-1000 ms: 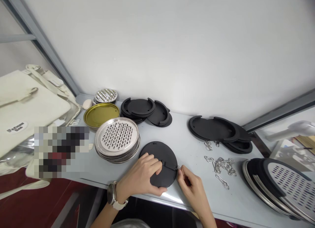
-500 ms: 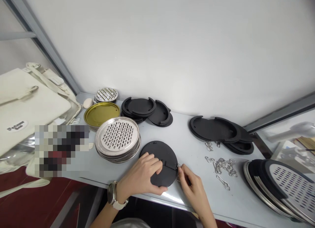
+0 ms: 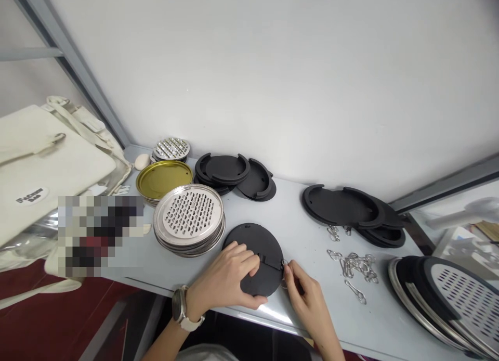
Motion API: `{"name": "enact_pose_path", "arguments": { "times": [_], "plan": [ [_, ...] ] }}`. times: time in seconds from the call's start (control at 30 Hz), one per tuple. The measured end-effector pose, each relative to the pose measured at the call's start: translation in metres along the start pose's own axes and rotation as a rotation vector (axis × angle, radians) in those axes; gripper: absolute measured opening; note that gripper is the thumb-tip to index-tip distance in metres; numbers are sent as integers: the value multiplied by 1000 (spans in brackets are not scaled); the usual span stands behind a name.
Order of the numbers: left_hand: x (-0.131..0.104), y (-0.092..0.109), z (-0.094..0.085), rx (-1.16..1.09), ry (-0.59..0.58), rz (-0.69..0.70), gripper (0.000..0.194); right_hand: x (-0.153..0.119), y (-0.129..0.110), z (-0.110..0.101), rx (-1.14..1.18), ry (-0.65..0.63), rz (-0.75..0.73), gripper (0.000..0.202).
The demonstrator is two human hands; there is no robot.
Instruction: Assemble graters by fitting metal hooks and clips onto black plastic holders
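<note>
A round black disc [image 3: 268, 241] with a slot near its middle lies by the table's front edge. My left hand [image 3: 232, 275], with a watch on the wrist, grips the disc's left and near side, fingers on top and thumb at the rim. At the disc's right rim, my right hand [image 3: 304, 291] pinches a small wire clip [image 3: 285, 263], partly hidden by the fingers. Several loose wire clips [image 3: 356, 267] lie to the right. Left of the disc stands a stack of round metal graters [image 3: 191, 215].
Behind are a gold lid stack [image 3: 166, 179], a small grater [image 3: 171, 149] and black round holders [image 3: 226, 168]. More black holders [image 3: 339, 205] stand back right, large graters [image 3: 463, 293] at the right edge. A cream bag [image 3: 50, 153] sits at the left.
The whole view has shifted slightly, with objects appearing a little further right. Both hands keep their places on the disc and the clip.
</note>
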State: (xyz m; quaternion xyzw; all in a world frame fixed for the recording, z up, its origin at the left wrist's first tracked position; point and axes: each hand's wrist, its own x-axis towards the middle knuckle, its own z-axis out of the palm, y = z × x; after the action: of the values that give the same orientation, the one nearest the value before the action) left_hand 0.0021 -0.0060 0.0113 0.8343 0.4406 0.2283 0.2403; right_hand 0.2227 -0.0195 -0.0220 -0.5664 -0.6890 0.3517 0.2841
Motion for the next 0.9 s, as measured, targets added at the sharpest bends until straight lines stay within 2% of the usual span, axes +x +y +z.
{"name": "enact_pose_path", "arguments": {
  "times": [0.9],
  "plan": [
    [0, -2, 1, -14, -4, -9, 44, 0, 1, 0, 38, -10, 39, 34]
  ]
}}
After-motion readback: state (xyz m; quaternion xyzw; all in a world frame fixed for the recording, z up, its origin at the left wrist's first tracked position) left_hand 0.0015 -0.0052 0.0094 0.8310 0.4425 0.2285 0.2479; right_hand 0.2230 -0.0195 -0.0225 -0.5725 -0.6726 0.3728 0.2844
